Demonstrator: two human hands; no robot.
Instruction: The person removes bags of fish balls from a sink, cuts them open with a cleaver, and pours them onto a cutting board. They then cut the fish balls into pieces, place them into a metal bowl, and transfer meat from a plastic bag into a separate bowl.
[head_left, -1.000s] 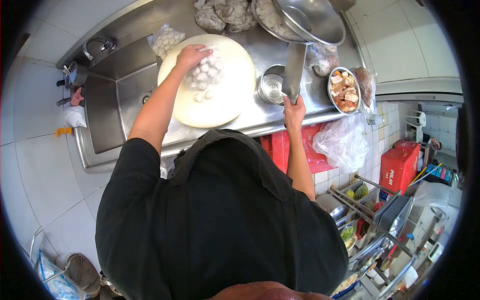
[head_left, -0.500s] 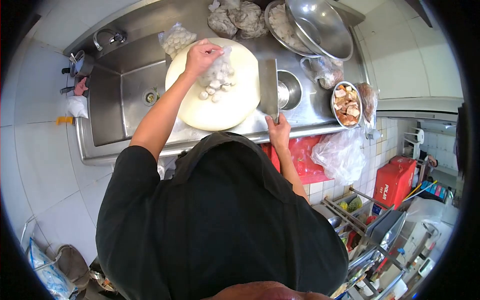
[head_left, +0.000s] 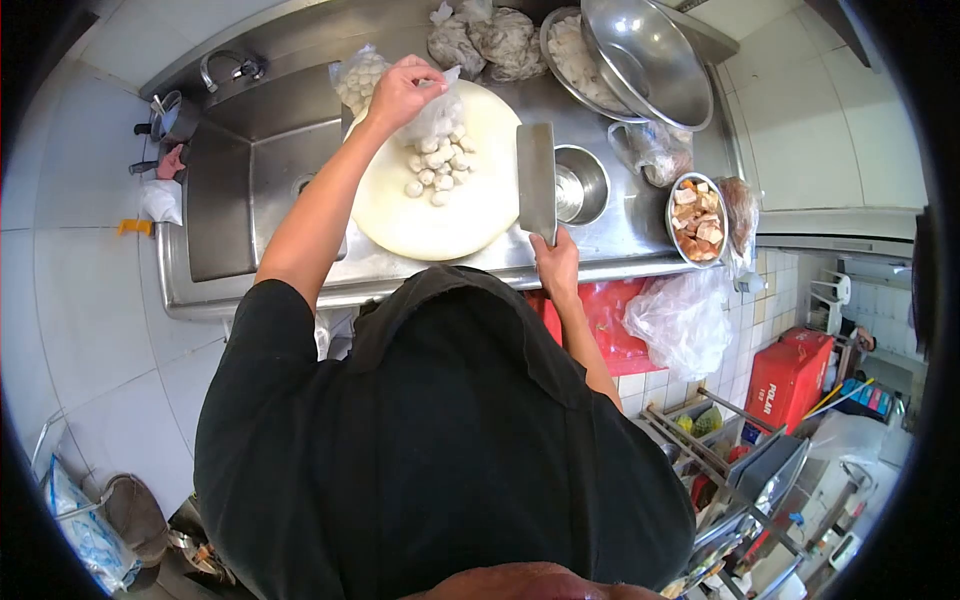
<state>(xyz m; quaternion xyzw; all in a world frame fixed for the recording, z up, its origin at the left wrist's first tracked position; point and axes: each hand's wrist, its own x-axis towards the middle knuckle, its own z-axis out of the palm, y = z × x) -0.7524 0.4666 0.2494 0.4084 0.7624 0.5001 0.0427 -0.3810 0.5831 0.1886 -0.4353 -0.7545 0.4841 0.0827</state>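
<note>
Resting near-side of a clear bag (head_left: 432, 122) pinched by the left hand (head_left: 403, 94), pale balls (head_left: 440, 170) are carried by a round board (head_left: 492, 130); a cleaver (head_left: 536, 180) is gripped aside by the right hand (head_left: 558, 264), apparently for clearance.

We had room over the bare front of the round board (head_left: 430, 235), between our left forearm (head_left: 325, 195) and the cleaver (head_left: 537, 175). That blade, upright in our right hand (head_left: 557, 262), barred the straight way to the metal pot (head_left: 598, 185). White balls (head_left: 440, 170) and the plastic bag (head_left: 437, 115) under our left hand (head_left: 405, 95) filled the board's middle. Lumpy bags (head_left: 490, 42) and 2 metal bowls (head_left: 645, 60) closed the back. Bare counter (head_left: 638, 220) left us a passage between pot and meat bowl (head_left: 697, 220).
</note>
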